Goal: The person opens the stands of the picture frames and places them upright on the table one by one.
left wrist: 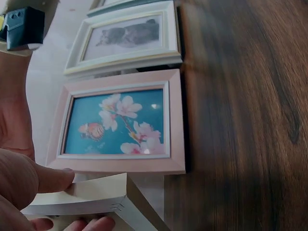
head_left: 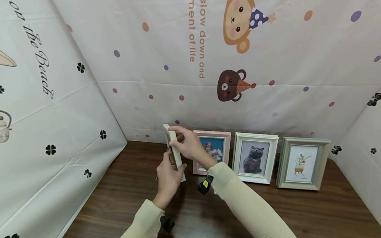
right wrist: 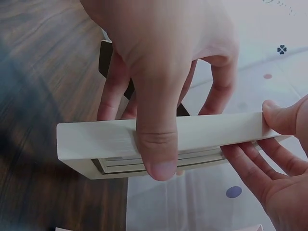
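A cream picture frame (head_left: 177, 156), seen nearly edge-on, is held upright between both hands at the left of the row of frames. My left hand (head_left: 168, 175) grips its lower part; in the right wrist view the left thumb (right wrist: 157, 144) lies across the pale edge, with the fingers behind. The right hand (head_left: 190, 145) pinches the upper end, its thumb on the edge and fingertips underneath in the right wrist view. A dark flap (right wrist: 105, 58) shows behind the left hand. The held frame's picture is hidden.
To the right, a pink frame with blossoms (head_left: 227, 153), a white frame with a grey cat (head_left: 236, 158) and a grey-green frame with a potted plant (head_left: 284, 166) stand in a row on the brown wooden table (head_left: 235, 223). Printed cloth (head_left: 169, 48) hangs behind.
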Available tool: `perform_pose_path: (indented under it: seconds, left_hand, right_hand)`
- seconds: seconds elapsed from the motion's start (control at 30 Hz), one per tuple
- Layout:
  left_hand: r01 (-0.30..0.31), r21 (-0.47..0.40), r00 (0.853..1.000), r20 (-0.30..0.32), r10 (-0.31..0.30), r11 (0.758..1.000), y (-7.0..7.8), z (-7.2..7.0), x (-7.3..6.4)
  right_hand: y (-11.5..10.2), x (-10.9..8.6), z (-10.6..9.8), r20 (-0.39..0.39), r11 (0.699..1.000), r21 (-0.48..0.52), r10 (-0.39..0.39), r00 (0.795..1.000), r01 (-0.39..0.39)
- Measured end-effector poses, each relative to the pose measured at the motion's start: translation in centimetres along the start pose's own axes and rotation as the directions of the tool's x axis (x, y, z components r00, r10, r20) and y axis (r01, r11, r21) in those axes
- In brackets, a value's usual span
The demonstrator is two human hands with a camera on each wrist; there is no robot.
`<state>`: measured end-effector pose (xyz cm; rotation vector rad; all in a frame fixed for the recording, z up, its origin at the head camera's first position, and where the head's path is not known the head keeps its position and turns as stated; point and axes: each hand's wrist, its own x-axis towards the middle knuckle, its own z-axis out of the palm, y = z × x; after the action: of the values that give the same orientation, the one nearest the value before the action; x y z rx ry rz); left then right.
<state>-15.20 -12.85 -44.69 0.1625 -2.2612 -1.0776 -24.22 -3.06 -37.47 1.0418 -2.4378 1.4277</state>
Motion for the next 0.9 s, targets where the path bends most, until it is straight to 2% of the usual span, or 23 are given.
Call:
perform_pose_path:
  seconds: [0.27, 0.47, 0.67, 0.73, 0.9]
  left_hand:
    - [0.010, 0.002, 0.999, -0.033, -0.010, 1.000, -0.4, -0.1, -0.1]
    - [-0.012, 0.016, 0.998, -0.063, 0.013, 1.000, -0.7, -0.3, -0.1]
    - [-0.034, -0.004, 0.997, -0.070, 0.034, 0.999, -1.1, -0.7, 0.1]
    - [-0.045, -0.010, 0.996, -0.071, 0.045, 0.999, -1.2, -0.9, 0.1]
    - [-0.056, -0.007, 0.996, -0.064, 0.055, 0.998, -1.6, -1.7, 0.1]
  right_hand:
    - [-0.1, -0.1, 0.6, -0.011, 0.999, -0.044, -0.019, 1.000, 0.018]
    - [-0.2, 0.0, 0.9, -0.017, 0.992, -0.113, -0.061, 0.998, 0.058]
    - [0.1, 0.0, 1.0, 0.002, 0.990, -0.081, -0.119, 0.993, 0.119]
    - [0.3, -0.1, 0.9, 0.012, 0.993, -0.058, -0.105, 0.994, 0.105]
    - [1.4, -0.5, 0.6, 0.025, 0.998, -0.055, 0.018, 1.000, -0.016]
